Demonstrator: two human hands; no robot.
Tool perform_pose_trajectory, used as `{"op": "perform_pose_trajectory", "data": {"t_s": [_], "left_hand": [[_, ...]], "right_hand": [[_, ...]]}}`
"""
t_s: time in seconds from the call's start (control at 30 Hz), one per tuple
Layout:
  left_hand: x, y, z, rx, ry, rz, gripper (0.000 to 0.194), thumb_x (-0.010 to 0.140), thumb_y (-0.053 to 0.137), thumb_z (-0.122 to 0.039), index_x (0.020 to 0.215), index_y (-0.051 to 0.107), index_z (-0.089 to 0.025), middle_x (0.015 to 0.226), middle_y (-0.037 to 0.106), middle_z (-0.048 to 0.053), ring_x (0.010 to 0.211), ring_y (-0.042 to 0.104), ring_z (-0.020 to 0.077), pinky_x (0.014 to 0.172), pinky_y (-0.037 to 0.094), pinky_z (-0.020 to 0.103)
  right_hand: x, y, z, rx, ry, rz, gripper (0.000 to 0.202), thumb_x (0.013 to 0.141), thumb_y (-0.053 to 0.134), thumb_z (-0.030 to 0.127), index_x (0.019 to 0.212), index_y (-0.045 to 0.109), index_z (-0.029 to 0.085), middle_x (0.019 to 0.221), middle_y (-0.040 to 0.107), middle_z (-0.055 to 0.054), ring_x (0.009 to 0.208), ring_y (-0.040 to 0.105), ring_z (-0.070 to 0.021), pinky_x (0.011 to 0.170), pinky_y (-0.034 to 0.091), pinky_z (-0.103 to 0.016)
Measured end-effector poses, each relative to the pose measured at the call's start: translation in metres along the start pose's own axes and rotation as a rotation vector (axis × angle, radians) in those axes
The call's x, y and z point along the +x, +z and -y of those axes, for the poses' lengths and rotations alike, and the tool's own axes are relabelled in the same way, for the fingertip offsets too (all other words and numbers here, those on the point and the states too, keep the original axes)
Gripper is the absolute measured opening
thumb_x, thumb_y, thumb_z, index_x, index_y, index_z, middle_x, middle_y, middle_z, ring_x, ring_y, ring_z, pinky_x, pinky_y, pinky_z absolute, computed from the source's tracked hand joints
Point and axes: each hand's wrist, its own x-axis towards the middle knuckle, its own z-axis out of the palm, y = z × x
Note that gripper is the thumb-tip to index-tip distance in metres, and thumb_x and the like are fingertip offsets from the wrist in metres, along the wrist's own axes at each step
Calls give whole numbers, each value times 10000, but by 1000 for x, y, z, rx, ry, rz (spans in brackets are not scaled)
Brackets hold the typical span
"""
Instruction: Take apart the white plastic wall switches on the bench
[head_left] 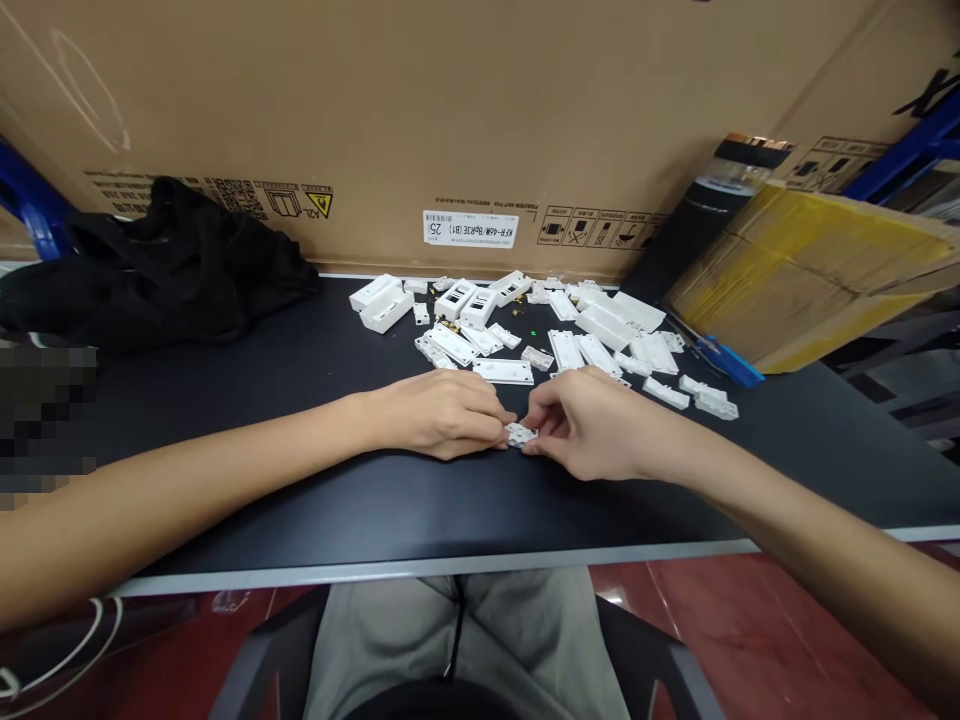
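Note:
A small white plastic part [520,434] sits between my two hands, low over the black tabletop [420,515]. My left hand [450,415] grips its left end, fingers closed together. From the other side my right hand [581,425] pinches it between thumb and fingers. The fingertips hide much of the part, so its full shape cannot be made out. Just beyond the hands lie flat white plastic plates [502,372] and a small curved white piece [537,358].
Several white plastic housings [476,306] and loose pieces lie toward the back. Black cloth [187,270] is at the left. A black bottle [690,220], a taped cardboard box [810,270] and a blue tool [727,360] are at the right. A large carton [375,120] walls off the back.

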Motion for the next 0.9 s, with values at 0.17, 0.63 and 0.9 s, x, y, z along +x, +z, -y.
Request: {"op": "perform_pose_trajectory", "data": {"t_s": [0.17, 0.63, 0.9], "left_hand": [[2, -1, 1, -130, -52, 8, 217, 1005, 544, -239, 899, 725, -183, 1004, 778, 102, 883, 719, 173, 812, 541, 315], [17, 11, -39, -419, -27, 45, 104, 920, 653, -222, 826, 691, -202, 965, 760, 54, 849, 709, 147, 785, 517, 275], [19, 15, -54, -415, 55, 25, 134, 925, 650, -234, 795, 655, -203, 943, 752, 42, 832, 702, 142, 765, 508, 275]], "right_hand": [[-11, 6, 0, 79, 16, -52, 90, 803, 729, 225, 737, 689, 179, 668, 726, -27, 610, 696, -165, 553, 545, -244], [-114, 119, -4, -470, -386, -665, 565, 870, 721, 168, 1348, 523, -59, 1111, 641, -242, 1031, 588, -332, 803, 547, -453], [-129, 107, -5, -595, -463, -585, 370, 989, 370, 66, 1250, 614, -30, 1039, 700, -190, 911, 616, -262, 809, 510, -384]]}}
